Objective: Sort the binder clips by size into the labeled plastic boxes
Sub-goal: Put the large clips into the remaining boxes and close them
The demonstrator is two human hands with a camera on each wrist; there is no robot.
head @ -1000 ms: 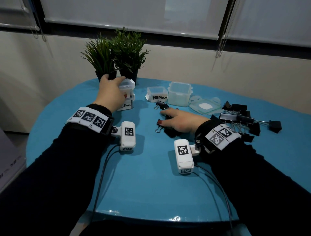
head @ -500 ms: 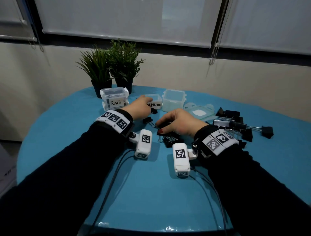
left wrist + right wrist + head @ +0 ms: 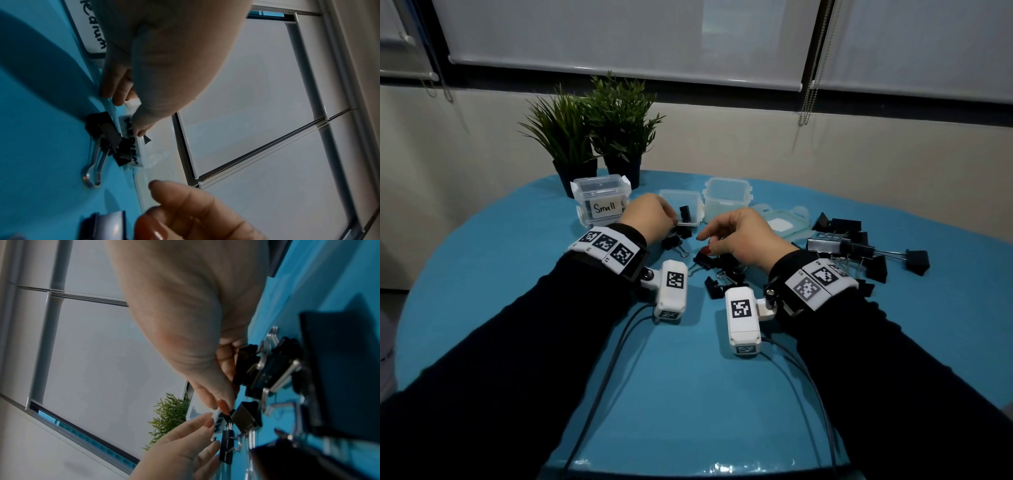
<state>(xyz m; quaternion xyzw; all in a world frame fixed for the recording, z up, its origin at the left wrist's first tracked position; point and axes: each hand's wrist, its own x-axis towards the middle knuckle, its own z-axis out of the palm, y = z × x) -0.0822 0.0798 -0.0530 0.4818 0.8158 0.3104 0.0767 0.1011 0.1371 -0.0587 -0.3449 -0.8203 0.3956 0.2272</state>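
- The left hand is seen at the near wall of the open box labelled Medium; its fingers are curled, with the thumb tip touching the label in the left wrist view. Whether anything is pinched there cannot be told.
- One black binder clip is seen inside the Medium box, upright against its near wall.
- The right hand is held over a heap of medium clips with fingers curled downward; in the right wrist view the thumb and forefinger are closed on one small black clip from that heap.
- Two more clips are seen on the table just in front of the Medium box, between the two hands.
- A closed box labelled Small is placed to the left of the Medium box, apparently stacked on another container.
- A third open box is set just right of the Medium box, with a lid lying flat beside it.
- A pile of large clips is spread on the blue table to the right of the right wrist.
- Two potted plants are placed behind the boxes.
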